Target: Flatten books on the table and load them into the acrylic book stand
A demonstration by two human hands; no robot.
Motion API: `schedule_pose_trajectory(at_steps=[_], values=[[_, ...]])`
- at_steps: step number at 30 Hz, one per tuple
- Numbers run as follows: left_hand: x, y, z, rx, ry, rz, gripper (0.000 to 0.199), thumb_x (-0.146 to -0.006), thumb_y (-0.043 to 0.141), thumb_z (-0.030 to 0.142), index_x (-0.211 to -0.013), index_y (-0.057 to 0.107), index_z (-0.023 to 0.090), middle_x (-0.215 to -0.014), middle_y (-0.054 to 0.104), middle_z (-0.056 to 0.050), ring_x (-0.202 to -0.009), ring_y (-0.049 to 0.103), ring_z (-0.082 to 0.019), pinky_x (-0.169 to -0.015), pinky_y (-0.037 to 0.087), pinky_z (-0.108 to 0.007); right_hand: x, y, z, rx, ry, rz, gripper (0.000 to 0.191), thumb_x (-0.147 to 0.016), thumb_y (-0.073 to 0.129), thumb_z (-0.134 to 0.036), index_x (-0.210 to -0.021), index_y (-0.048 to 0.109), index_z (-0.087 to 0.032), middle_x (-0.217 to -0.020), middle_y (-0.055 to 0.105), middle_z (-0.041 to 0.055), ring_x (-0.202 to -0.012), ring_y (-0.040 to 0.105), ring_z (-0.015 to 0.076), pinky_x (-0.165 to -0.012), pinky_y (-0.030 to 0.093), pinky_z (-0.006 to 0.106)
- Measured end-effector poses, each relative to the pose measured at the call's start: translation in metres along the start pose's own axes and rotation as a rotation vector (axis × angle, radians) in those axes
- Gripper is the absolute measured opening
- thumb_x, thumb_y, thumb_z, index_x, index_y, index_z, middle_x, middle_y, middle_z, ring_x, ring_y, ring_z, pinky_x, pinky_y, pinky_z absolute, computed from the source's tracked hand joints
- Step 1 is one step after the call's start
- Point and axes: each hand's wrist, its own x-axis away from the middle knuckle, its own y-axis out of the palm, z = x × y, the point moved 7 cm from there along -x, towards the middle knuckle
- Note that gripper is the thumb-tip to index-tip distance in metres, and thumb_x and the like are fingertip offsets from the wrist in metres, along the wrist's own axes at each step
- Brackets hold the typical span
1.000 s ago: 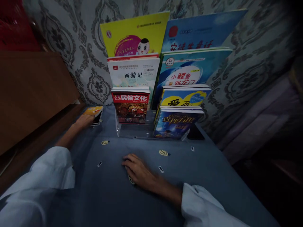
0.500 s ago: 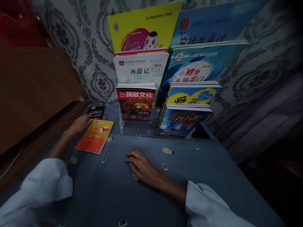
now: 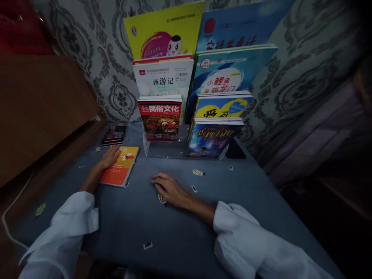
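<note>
Grey-blue tablecloth, left hand flat on orange book, right hand loosely curled, empty

I see a free lane across the bench between the orange book, partly under the left hand, and the right hand, with more room nearer the person. Straight ahead, the clear rack of upright books bars the way; leftward a brown panel rises, a dark flat item near it.
</note>
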Motion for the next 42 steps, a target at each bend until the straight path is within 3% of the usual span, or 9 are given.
schedule_pose_trajectory(at_steps=[7, 14, 19, 26, 31, 34, 38, 42], values=[[0.043, 0.012, 0.022, -0.021, 0.000, -0.009, 0.063, -0.102, 0.022, 0.040, -0.157, 0.033, 0.012, -0.164, 0.032, -0.017, -0.154, 0.027, -0.029, -0.120, 0.030, -0.049, 0.001, 0.001, 0.006, 0.036, -0.007, -0.152, 0.033, -0.092, 0.063, -0.014, -0.125, 0.066, -0.016, -0.127, 0.066, 0.0140, -0.123, 0.062, 0.0221, -0.105, 0.051, 0.040], [0.085, 0.017, 0.063, -0.025, 0.020, -0.032, 0.065, -0.102, 0.023, 0.041, -0.158, 0.031, 0.011, -0.163, 0.032, -0.018, -0.153, 0.028, -0.031, -0.119, 0.030, -0.047, 0.029, -0.011, 0.004, 0.194, 0.128, -0.045, 0.037, -0.097, 0.050, -0.012, -0.133, 0.061, -0.013, -0.147, 0.056, 0.0193, -0.140, 0.050, 0.0249, -0.116, 0.040, 0.048], [0.111, 0.020, 0.103, 0.008, 0.036, -0.027, 0.063, -0.101, 0.025, 0.037, -0.156, 0.034, 0.008, -0.163, 0.034, -0.020, -0.153, 0.029, -0.031, -0.120, 0.029, -0.046, 0.051, -0.028, 0.000, 0.336, 0.218, -0.057, 0.037, -0.101, 0.050, -0.023, -0.136, 0.060, -0.013, -0.150, 0.054, 0.0188, -0.143, 0.047, 0.0286, -0.120, 0.031, 0.053], [0.121, 0.033, 0.164, 0.090, 0.061, 0.025, 0.061, -0.100, 0.032, 0.032, -0.153, 0.036, 0.003, -0.159, 0.036, -0.027, -0.152, 0.030, -0.036, -0.120, 0.030, -0.051, 0.089, -0.086, 0.039, 0.494, 0.407, -0.048, 0.044, -0.102, 0.049, -0.031, -0.143, 0.054, -0.015, -0.156, 0.048, 0.0155, -0.147, 0.041, 0.0256, -0.122, 0.028, 0.047], [0.106, 0.053, 0.214, 0.187, 0.131, 0.039, 0.063, -0.097, 0.040, 0.031, -0.151, 0.037, -0.001, -0.160, 0.033, -0.030, -0.153, 0.026, -0.038, -0.123, 0.024, -0.052, 0.139, -0.145, 0.084, 0.604, 0.624, 0.068, 0.049, -0.103, 0.043, -0.034, -0.144, 0.052, -0.010, -0.155, 0.047, 0.0204, -0.148, 0.039, 0.0302, -0.121, 0.027, 0.053], [0.098, 0.065, 0.238, 0.278, 0.184, 0.050, 0.062, -0.095, 0.041, 0.027, -0.152, 0.037, 0.004, -0.161, 0.034, -0.025, -0.154, 0.024, -0.037, -0.124, 0.024, -0.055, 0.161, -0.165, 0.100, 0.663, 0.727, 0.131, 0.052, -0.102, 0.041, -0.034, -0.145, 0.050, -0.007, -0.155, 0.046, 0.0242, -0.147, 0.039, 0.0350, -0.119, 0.028, 0.059], [0.099, 0.071, 0.251, 0.398, 0.249, 0.077, 0.061, -0.092, 0.041, 0.021, -0.151, 0.041, 0.007, -0.160, 0.037, -0.021, -0.153, 0.028, -0.034, -0.124, 0.026, -0.054, 0.161, -0.160, 0.096, 0.675, 0.696, 0.156, 0.047, -0.100, 0.042, -0.031, -0.138, 0.057, -0.008, -0.149, 0.053, 0.0241, -0.143, 0.045, 0.0361, -0.117, 0.033, 0.059], [0.114, 0.068, 0.246, 0.462, 0.329, 0.108, 0.058, -0.094, 0.040, 0.025, -0.150, 0.042, 0.008, -0.160, 0.038, -0.019, -0.153, 0.030, -0.031, -0.125, 0.025, -0.054, 0.134, -0.126, 0.065, 0.475, 0.451, 0.127, 0.042, -0.101, 0.042, -0.032, -0.135, 0.060, -0.015, -0.139, 0.064, 0.0158, -0.132, 0.058, 0.0276, -0.111, 0.047, 0.049]])
